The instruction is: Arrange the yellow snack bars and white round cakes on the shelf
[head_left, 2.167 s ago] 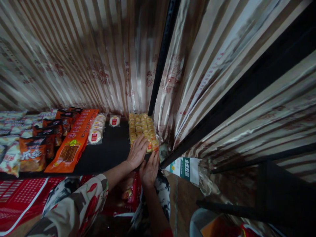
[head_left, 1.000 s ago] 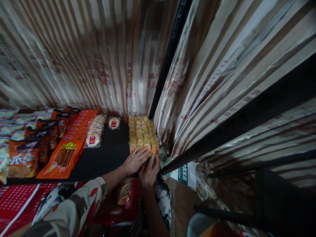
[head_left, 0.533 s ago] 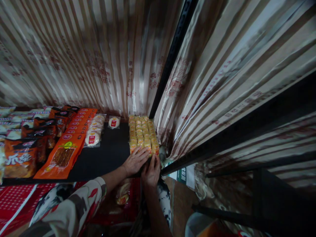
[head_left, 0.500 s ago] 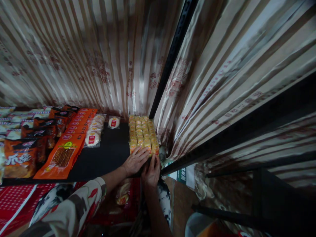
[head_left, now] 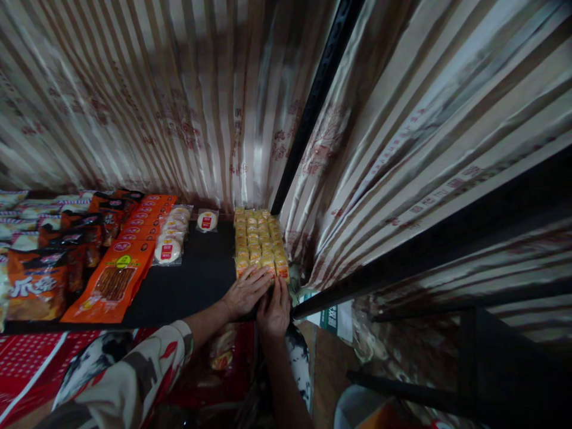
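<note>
Left hand (head_left: 243,293): flat, fingers spread on the yellow packs (head_left: 259,241), lower centre.
Right hand (head_left: 274,308): open, fingertips touching them.
Left: orange packets (head_left: 129,256), round cakes (head_left: 172,235).
Right: striped curtain (head_left: 402,149) crowds in.

Shelf (head_left: 196,280) layout, from left to right.
Snack bags (head_left: 36,286) far left, flat packets (head_left: 120,274) next, round cakes (head_left: 172,238) beside, biscuit packs (head_left: 259,238) far right against the curtain (head_left: 379,149); both hands at their front edge.
</note>
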Available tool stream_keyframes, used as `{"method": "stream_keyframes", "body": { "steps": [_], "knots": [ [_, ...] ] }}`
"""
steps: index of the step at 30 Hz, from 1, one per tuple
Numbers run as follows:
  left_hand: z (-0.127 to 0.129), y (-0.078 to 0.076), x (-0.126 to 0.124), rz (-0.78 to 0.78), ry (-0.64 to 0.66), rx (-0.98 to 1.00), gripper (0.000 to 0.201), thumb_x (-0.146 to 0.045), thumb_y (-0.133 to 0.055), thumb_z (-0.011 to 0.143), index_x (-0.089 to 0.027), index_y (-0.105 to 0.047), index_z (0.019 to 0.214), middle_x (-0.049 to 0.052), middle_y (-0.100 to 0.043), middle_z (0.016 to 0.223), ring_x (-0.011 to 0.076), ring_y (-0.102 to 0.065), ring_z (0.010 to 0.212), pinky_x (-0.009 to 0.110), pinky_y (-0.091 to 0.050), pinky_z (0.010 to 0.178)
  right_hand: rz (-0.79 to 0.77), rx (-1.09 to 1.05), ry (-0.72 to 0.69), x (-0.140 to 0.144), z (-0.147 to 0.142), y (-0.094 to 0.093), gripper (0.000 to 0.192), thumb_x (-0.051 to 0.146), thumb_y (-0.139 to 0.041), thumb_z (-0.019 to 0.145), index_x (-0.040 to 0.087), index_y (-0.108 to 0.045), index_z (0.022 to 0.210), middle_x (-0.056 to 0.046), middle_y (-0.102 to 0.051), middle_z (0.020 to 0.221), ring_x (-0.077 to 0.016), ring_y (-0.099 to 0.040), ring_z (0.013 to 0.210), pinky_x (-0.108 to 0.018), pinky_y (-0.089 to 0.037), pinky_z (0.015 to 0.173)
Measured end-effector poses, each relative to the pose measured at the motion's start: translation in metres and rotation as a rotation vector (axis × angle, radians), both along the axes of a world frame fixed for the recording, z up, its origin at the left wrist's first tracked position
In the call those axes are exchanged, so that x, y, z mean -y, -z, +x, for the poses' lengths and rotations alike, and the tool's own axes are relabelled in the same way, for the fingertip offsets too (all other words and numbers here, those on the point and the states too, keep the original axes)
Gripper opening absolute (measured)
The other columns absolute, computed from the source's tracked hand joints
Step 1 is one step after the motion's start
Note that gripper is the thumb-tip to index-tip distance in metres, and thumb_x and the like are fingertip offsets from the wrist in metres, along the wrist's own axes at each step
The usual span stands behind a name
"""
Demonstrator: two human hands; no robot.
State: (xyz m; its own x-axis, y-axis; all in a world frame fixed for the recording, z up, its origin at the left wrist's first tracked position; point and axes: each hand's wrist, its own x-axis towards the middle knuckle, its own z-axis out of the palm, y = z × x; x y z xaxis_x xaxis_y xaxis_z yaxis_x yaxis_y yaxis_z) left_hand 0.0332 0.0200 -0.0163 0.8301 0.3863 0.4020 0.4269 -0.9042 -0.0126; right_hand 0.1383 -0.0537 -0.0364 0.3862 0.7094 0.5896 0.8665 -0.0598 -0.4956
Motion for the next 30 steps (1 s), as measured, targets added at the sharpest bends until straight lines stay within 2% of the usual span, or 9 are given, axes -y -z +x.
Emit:
{"method": "stream_keyframes", "body": {
  "steps": [3,6,10,16,23,26,30],
  "knots": [
    [0.0,0.001,0.0,0.005,-0.002,-0.007,0.037,-0.025,-0.034,0.095,-0.016,-0.045,0.13,0.006,-0.046,0.138,0.0186,-0.022,0.136,0.043,-0.018,0.112,0.022,0.015,0.029,0.001,-0.003,-0.001,0.047,0.031,-0.036,0.09,0.009,-0.041,0.131,-0.02,-0.04,0.136,-0.0274,-0.036,0.127,-0.045,-0.038,0.099],
    [-0.001,0.0,0.0,0.017,-0.008,-0.02,0.038,-0.024,-0.035,0.095,-0.016,-0.043,0.131,0.006,-0.045,0.138,0.0187,-0.022,0.137,0.043,-0.019,0.112,-0.018,-0.023,0.069,0.0,-0.004,-0.001,0.05,0.032,-0.034,0.091,0.008,-0.038,0.134,-0.021,-0.035,0.14,-0.0277,-0.032,0.13,-0.045,-0.037,0.099],
    [0.0,-0.001,-0.001,0.023,-0.003,-0.022,0.038,-0.024,-0.034,0.095,-0.015,-0.043,0.131,0.006,-0.045,0.138,0.0188,-0.023,0.137,0.043,-0.019,0.112,-0.028,-0.028,0.046,-0.004,0.001,0.003,0.052,0.032,-0.032,0.091,0.007,-0.034,0.136,-0.021,-0.041,0.136,-0.0261,-0.036,0.128,-0.043,-0.038,0.098],
    [0.001,0.001,-0.001,0.014,0.0,-0.018,0.037,-0.024,-0.034,0.095,-0.016,-0.044,0.13,0.005,-0.045,0.139,0.0179,-0.024,0.136,0.043,-0.02,0.113,-0.039,0.03,0.062,-0.005,0.005,0.007,0.047,0.031,-0.035,0.09,0.008,-0.043,0.13,-0.019,-0.045,0.134,-0.0274,-0.042,0.122,-0.044,-0.04,0.096],
    [0.0,-0.002,0.002,0.034,-0.023,-0.02,0.04,-0.022,-0.033,0.095,-0.017,-0.038,0.134,0.006,-0.041,0.141,0.0172,-0.025,0.136,0.041,-0.02,0.112,-0.017,0.056,0.051,-0.004,0.003,0.008,0.049,0.036,-0.034,0.091,0.01,-0.043,0.131,-0.02,-0.041,0.135,-0.0271,-0.04,0.124,-0.044,-0.04,0.096],
    [0.0,-0.006,0.002,0.065,-0.031,-0.018,0.04,-0.021,-0.032,0.095,-0.017,-0.038,0.134,0.006,-0.038,0.143,0.0164,-0.023,0.137,0.041,-0.021,0.112,0.003,0.054,0.056,-0.003,0.005,0.008,0.046,0.031,-0.033,0.091,0.01,-0.044,0.129,-0.019,-0.04,0.136,-0.0267,-0.038,0.125,-0.045,-0.039,0.097],
    [-0.002,-0.011,0.007,0.097,-0.044,-0.003,0.04,-0.02,-0.033,0.094,-0.018,-0.039,0.133,0.005,-0.038,0.143,0.0165,-0.023,0.137,0.041,-0.022,0.111,0.057,0.116,-0.01,0.0,0.007,0.006,0.046,0.023,-0.031,0.09,0.012,-0.04,0.134,-0.017,-0.041,0.136,-0.0251,-0.034,0.128,-0.045,-0.038,0.098]
  ]
}}
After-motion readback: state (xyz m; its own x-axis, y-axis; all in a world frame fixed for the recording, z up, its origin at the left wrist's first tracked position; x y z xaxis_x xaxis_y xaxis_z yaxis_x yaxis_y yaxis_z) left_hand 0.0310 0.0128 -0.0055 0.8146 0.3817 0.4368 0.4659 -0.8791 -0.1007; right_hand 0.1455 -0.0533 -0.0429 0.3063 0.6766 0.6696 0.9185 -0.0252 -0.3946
